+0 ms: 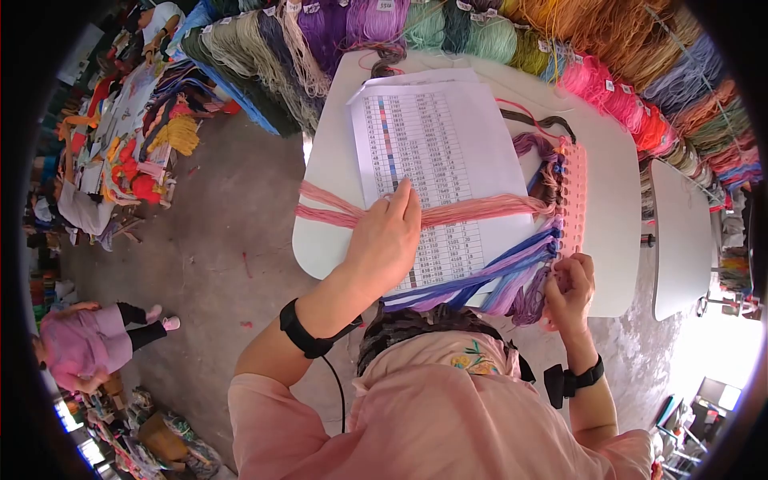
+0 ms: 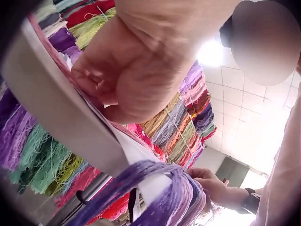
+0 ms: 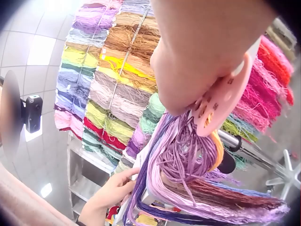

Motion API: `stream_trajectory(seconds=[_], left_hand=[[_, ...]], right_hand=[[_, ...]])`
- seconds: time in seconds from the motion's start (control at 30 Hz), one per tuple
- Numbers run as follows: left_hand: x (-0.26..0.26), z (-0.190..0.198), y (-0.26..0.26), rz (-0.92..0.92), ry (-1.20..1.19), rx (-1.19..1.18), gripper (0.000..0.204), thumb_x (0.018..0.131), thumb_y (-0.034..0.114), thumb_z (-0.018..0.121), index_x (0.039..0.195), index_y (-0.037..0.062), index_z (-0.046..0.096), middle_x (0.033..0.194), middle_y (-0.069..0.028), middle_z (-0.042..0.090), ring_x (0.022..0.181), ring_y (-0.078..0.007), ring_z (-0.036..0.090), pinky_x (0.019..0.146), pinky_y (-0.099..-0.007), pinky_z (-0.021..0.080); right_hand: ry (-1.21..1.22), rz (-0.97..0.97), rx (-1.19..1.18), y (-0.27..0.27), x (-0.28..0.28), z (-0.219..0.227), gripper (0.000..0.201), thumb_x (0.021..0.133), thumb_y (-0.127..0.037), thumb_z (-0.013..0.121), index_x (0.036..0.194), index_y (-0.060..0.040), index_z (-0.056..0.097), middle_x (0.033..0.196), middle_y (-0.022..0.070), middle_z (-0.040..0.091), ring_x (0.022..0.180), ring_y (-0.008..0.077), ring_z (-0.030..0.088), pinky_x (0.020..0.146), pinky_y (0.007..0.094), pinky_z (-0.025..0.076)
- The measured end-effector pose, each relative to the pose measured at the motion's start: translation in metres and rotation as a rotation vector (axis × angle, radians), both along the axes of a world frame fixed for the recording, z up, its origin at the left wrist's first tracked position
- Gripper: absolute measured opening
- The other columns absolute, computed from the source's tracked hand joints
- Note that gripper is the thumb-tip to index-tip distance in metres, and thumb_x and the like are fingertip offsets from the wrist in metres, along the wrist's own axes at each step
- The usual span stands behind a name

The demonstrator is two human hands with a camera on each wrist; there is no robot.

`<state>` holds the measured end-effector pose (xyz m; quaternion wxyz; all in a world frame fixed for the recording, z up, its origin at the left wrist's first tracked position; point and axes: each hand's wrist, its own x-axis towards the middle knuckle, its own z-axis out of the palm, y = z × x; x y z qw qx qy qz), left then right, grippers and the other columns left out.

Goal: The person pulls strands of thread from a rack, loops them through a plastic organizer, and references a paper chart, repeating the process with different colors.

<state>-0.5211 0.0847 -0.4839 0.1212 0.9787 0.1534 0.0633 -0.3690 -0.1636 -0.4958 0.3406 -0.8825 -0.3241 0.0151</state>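
Observation:
In the head view, my left hand (image 1: 384, 240) lies over the printed sheets (image 1: 456, 136), with bent fingers around a bundle of pink threads (image 1: 488, 210). The bundle runs from a pink holed strip (image 1: 573, 192) on the right and splits in two left of the hand. My right hand (image 1: 572, 292) grips the strip's near end, beside purple threads (image 1: 528, 300). Blue and lilac threads (image 1: 480, 276) hang over the near table edge. In the right wrist view, the holed strip (image 3: 225, 101) sits against the hand, a looped purple bundle (image 3: 188, 155) below it; the fingertips are mostly hidden.
The white tabletop (image 1: 612, 200) carries the sheets and strip. Hanks of coloured yarn (image 1: 488, 36) hang along its far side. A second white table (image 1: 680, 240) stands right. Another person (image 1: 88, 344) is at lower left, near a cluttered table (image 1: 132, 104) behind.

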Motion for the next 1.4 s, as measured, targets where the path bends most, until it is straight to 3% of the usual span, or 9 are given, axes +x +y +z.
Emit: stream_trajectory(seconds=[0.57,0.67,0.77,0.87,1.07,1.4], left_hand=[[0.015,0.011,0.007,-0.085,0.097,-0.092,0.049,0.069,0.000,0.050,0.113,-0.0129,0.036,0.121,-0.0268,0.034,0.099,-0.0333,0.047,0.083,-0.0364,0.041],[0.016,0.008,0.011,-0.152,-0.005,-0.060,0.047,0.065,-0.002,0.049,0.108,-0.0163,0.038,0.116,-0.0315,0.036,0.083,-0.0319,0.052,0.072,-0.0352,0.046],[0.019,0.007,0.015,-0.188,0.004,-0.077,0.047,0.065,-0.002,0.050,0.108,-0.0164,0.037,0.117,-0.0323,0.034,0.085,-0.0331,0.052,0.072,-0.0359,0.046],[0.020,0.012,0.017,-0.169,0.108,-0.130,0.047,0.069,0.001,0.049,0.112,-0.0136,0.036,0.120,-0.0284,0.035,0.103,-0.0345,0.046,0.084,-0.0361,0.042],[0.018,0.006,0.025,-0.233,0.062,-0.154,0.047,0.070,0.001,0.049,0.112,-0.0146,0.036,0.118,-0.0303,0.034,0.102,-0.0358,0.046,0.084,-0.0359,0.042],[0.016,0.009,0.027,-0.252,0.102,-0.180,0.048,0.070,0.001,0.049,0.113,-0.0146,0.035,0.120,-0.0305,0.032,0.101,-0.0351,0.047,0.082,-0.0361,0.043]], right_hand=[[-0.080,-0.004,0.034,0.004,0.010,0.002,0.015,0.057,-0.004,0.056,0.071,-0.0002,0.053,0.082,0.0129,0.048,0.073,0.0263,0.049,0.064,0.0323,0.042],[-0.087,0.009,0.047,0.003,0.011,0.000,0.015,0.057,-0.004,0.056,0.071,-0.0006,0.053,0.081,0.0123,0.047,0.074,0.0265,0.049,0.064,0.0327,0.042],[-0.078,0.012,0.042,0.004,0.010,0.002,0.015,0.057,-0.004,0.056,0.071,-0.0007,0.053,0.081,0.0118,0.047,0.074,0.0263,0.049,0.064,0.0328,0.041],[-0.057,-0.001,0.031,0.004,0.010,0.002,0.015,0.057,-0.004,0.057,0.071,-0.0005,0.053,0.080,0.0115,0.047,0.074,0.0261,0.049,0.064,0.0325,0.041],[-0.039,-0.050,0.021,0.006,0.002,0.006,0.016,0.060,-0.004,0.056,0.075,0.0000,0.054,0.084,0.0118,0.048,0.077,0.0262,0.048,0.067,0.0328,0.041],[-0.213,-0.029,-0.024,0.003,-0.016,0.009,0.025,0.062,-0.003,0.056,0.087,0.0018,0.056,0.091,0.0127,0.049,0.086,0.0276,0.047,0.075,0.0344,0.039]])
